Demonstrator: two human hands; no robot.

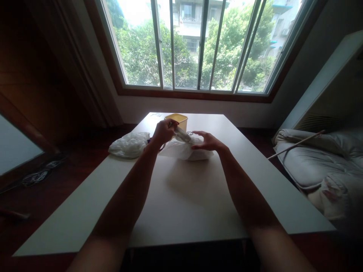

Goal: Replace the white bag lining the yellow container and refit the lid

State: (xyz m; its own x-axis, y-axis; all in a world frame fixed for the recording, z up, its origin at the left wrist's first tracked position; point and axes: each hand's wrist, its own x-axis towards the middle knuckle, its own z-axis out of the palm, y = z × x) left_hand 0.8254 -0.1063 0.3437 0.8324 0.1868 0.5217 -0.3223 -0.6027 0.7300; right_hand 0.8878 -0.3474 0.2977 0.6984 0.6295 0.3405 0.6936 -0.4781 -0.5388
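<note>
My left hand (165, 132) is closed around one end of a pale, elongated object (182, 134), perhaps plastic-wrapped; its kind I cannot make out. To its right, my right hand (210, 141) has thumb and fingers apart, close to the far end of that object. A thin dark loop (190, 133) shows near the right fingertips. Below both hands a white plastic bag (198, 155) lies on the table. Directly behind the left hand stands a yellow square bin (183, 122), partly hidden by it.
Another crumpled white plastic bag (129, 145) sits on the white table (193, 211) at the left, with a small dark purple item beside it. A cushioned seat (306, 162) with a thin stick across it is at the right. Cables (35, 177) lie on the floor at left.
</note>
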